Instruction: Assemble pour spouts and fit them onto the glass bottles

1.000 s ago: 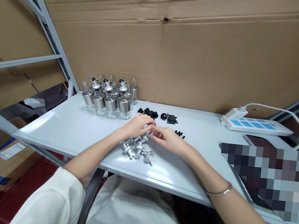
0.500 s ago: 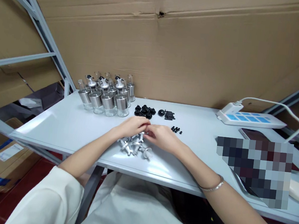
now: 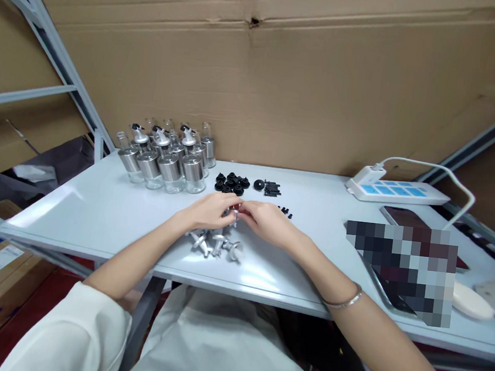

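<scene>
At the frame's centre, the left hand and right hand meet, fingers curled nearly closed on one silver spout, partly hidden. At least three loose spouts lie just below. Left of centre, four bottles form the front row.

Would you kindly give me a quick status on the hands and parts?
Left hand, right hand: together at a silver piece, grip partly hidden. Silver fittings piled on near side. Black caps beyond; no obstruction seen.
</scene>
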The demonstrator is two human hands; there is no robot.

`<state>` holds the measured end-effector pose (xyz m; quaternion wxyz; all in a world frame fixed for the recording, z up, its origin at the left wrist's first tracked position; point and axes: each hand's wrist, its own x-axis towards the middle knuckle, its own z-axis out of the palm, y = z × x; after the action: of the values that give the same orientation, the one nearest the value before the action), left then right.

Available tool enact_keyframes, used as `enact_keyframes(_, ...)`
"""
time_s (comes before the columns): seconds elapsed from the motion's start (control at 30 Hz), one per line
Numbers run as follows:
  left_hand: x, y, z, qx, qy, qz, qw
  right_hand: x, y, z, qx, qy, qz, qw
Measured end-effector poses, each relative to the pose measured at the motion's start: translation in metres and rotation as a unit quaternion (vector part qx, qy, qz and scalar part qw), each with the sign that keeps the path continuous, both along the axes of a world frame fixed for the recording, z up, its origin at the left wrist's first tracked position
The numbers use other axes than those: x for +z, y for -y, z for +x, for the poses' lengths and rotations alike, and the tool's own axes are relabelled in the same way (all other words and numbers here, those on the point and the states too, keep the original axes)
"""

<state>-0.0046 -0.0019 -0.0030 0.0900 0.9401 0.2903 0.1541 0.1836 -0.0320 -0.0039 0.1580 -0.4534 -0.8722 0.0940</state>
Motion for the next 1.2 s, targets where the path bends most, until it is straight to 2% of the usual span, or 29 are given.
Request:
enact_keyframes(0.1, 0.0, 0.002, 0.0, -0.008, 0.009, -0.024, 1.0, 0.003, 0.001, 0.003, 0.004, -0.012, -0.011, 1.0)
enact_keyframes(0.17, -0.002, 0.0, 0.0, -0.011, 0.008, -0.049, 0.999, 0.005, 0.007, 0.005, -0.018, 0.004, -0.017, 1.0)
enact_keyframes(0.27, -0.006, -0.004, 0.0, -0.011, 0.007, -0.068, 0.998, 0.005, 0.022, 0.016, -0.133, 0.05, -0.003, 0.99)
enact_keyframes(0.37, -0.008, -0.006, -0.001, 0.004, 0.002, -0.059, 0.998, 0.003, 0.033, 0.045, -0.315, 0.08, 0.022, 0.945)
enact_keyframes(0.43, -0.008, -0.006, -0.002, 0.011, 0.001, -0.055, 0.998, 0.001, 0.034, 0.068, -0.401, 0.077, 0.026, 0.913)
enact_keyframes(0.5, -0.008, -0.005, -0.002, 0.012, 0.001, -0.055, 0.998, 0.001, 0.032, 0.09, -0.447, 0.085, -0.024, 0.89)
enact_keyframes(0.67, -0.004, -0.003, -0.001, 0.021, -0.013, -0.06, 0.998, -0.004, 0.025, 0.117, -0.487, 0.066, -0.11, 0.864)
enact_keyframes(0.8, -0.003, -0.001, -0.001, 0.031, -0.016, -0.061, 0.998, -0.009, 0.024, 0.122, -0.473, 0.059, -0.083, 0.875)
enact_keyframes(0.9, -0.002, 0.001, 0.0, 0.031, -0.017, -0.054, 0.998, 0.0, 0.026, 0.113, -0.484, 0.042, -0.052, 0.872)
enact_keyframes(0.93, -0.001, 0.001, 0.001, 0.029, -0.017, -0.048, 0.998, 0.006, 0.027, 0.106, -0.474, 0.031, -0.027, 0.88)
enact_keyframes(1.03, 0.0, 0.001, 0.002, 0.024, -0.015, -0.021, 0.999, 0.028, 0.03, 0.074, -0.371, -0.021, 0.016, 0.928)
enact_keyframes(1.13, 0.001, 0.001, 0.003, 0.038, -0.009, 0.002, 0.999, 0.047, 0.029, 0.034, -0.23, -0.085, -0.053, 0.968)
enact_keyframes(1.2, 0.001, 0.001, 0.003, 0.055, 0.003, 0.013, 0.998, 0.054, 0.024, 0.011, -0.158, -0.073, -0.102, 0.979)
